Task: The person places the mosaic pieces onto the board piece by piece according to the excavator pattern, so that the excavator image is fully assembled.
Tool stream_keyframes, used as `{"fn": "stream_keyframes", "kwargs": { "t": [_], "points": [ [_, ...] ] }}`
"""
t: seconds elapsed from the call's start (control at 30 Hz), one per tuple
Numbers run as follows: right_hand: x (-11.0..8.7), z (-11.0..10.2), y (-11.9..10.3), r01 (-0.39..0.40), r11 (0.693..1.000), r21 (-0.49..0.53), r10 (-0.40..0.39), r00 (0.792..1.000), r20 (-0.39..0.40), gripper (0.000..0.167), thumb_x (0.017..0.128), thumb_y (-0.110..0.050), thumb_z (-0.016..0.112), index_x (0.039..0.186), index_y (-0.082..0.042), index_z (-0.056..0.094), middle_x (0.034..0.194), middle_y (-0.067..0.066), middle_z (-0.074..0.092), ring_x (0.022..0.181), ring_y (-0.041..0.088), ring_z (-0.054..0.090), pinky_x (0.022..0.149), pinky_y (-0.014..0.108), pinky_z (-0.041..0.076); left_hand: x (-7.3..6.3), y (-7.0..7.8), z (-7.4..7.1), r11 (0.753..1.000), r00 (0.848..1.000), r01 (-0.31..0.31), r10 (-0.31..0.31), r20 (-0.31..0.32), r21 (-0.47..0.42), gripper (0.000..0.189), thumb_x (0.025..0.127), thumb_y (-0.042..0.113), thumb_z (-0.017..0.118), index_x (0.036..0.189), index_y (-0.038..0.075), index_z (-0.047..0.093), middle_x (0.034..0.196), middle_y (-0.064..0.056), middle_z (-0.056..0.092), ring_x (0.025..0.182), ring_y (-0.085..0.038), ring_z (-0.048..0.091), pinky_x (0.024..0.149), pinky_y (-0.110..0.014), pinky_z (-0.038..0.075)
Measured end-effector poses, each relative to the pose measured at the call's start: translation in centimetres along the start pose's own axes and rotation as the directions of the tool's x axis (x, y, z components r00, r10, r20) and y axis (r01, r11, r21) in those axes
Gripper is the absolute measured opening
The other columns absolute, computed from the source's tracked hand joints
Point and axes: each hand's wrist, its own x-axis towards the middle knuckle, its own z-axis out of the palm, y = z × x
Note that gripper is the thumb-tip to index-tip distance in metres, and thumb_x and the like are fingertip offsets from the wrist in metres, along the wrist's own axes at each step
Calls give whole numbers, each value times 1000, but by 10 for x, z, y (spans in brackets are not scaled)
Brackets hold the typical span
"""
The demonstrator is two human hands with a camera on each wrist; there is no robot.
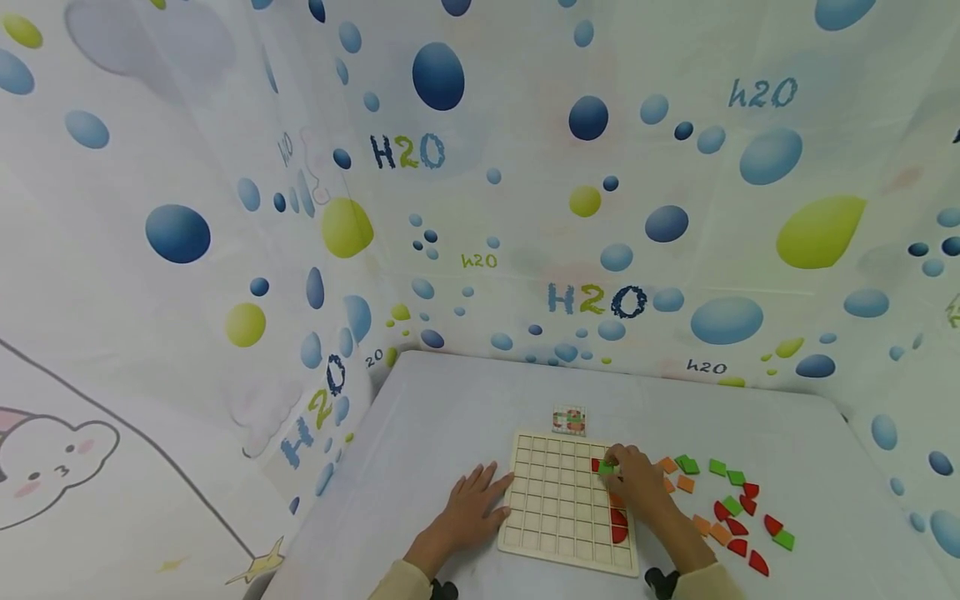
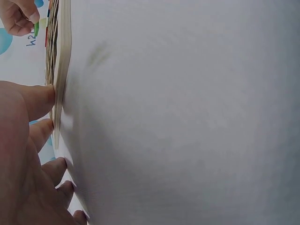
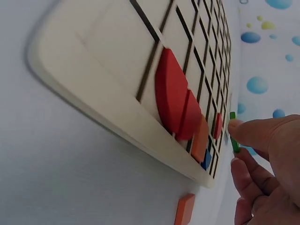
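A pale wooden grid board (image 1: 551, 508) lies on the table between both hands. My right hand (image 1: 637, 483) pinches a green square tile (image 1: 606, 468) over the board's upper right part, beside a red quarter-round tile (image 1: 596, 465). Along the board's right column sit two red pieces (image 1: 618, 527), an orange tile (image 3: 200, 138) and a small blue piece (image 3: 206, 159). With fingers spread, my left hand (image 1: 468, 512) touches the board's left edge; in the left wrist view its thumb and a finger meet the rim while the other fingertips rest on the table.
A small patterned card (image 1: 569, 420) lies just beyond the board's far edge. Several loose red, green and orange tiles (image 1: 737, 527) are scattered on the table right of the board, near the right forearm. Printed sheets hang behind and left of the white table (image 1: 450, 392).
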Motion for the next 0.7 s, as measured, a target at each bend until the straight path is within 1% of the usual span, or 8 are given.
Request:
{"fn": "stream_keyframes", "kwargs": {
  "t": [0.1, 0.17, 0.3, 0.4, 0.5, 0.7],
  "points": [
    [-7, 2, -6, 40, 999, -29, -40, 999, 8, 17, 97, -15, 77, 109, -13, 65, 109, 6, 63, 100, 26, 62, 81, 52, 42, 0, 0, 0, 1000, 1000, -2, 2, 1, -2, 58, 108, 43, 56, 162, 28, 44, 172, -13, 31, 160, -42, 26, 125, -68, 21],
    [-9, 5, -9, 54, 998, -35, -53, 999, 6, 15, 97, -14, 77, 106, -14, 65, 106, 4, 63, 97, 24, 61, 78, 48, 41, -1, 0, -1, 1000, 1000, -5, 5, 0, -3, 58, 108, 42, 56, 162, 27, 44, 172, -14, 32, 159, -42, 26, 125, -69, 22],
    [-12, 11, -9, 68, 994, -85, -68, 998, 1, 13, 95, -16, 79, 100, -18, 67, 103, 0, 64, 93, 20, 59, 74, 43, 39, -1, 1, -1, 1000, 1000, -11, 11, -3, -3, 57, 108, 41, 56, 162, 26, 45, 172, -15, 32, 159, -44, 27, 124, -69, 23],
    [-12, 14, -8, 84, 988, -129, -86, 996, -8, 14, 94, -18, 81, 98, -20, 68, 104, 0, 65, 92, 20, 58, 73, 42, 40, -1, 1, -2, 1000, 1000, -15, 15, -6, -1, 57, 108, 40, 57, 162, 25, 45, 171, -15, 33, 158, -44, 27, 124, -69, 23],
    [-12, 14, -9, 95, 985, -142, -99, 995, -18, 14, 93, -17, 82, 97, -20, 68, 102, 0, 65, 90, 19, 58, 72, 41, 39, -1, 1, -1, 1000, 1000, -18, 18, -7, 2, 57, 108, 40, 57, 162, 25, 45, 171, -16, 33, 158, -44, 28, 124, -69, 24],
    [-12, 14, -9, 86, 983, -165, -89, 996, -12, 13, 94, -19, 81, 99, -19, 69, 101, 0, 64, 90, 19, 57, 73, 41, 39, 0, -1, 1, 1000, 1000, -14, 14, -5, -1, 58, 108, 42, 57, 162, 27, 45, 172, -15, 32, 159, -43, 27, 124, -69, 23]
  ]
}}
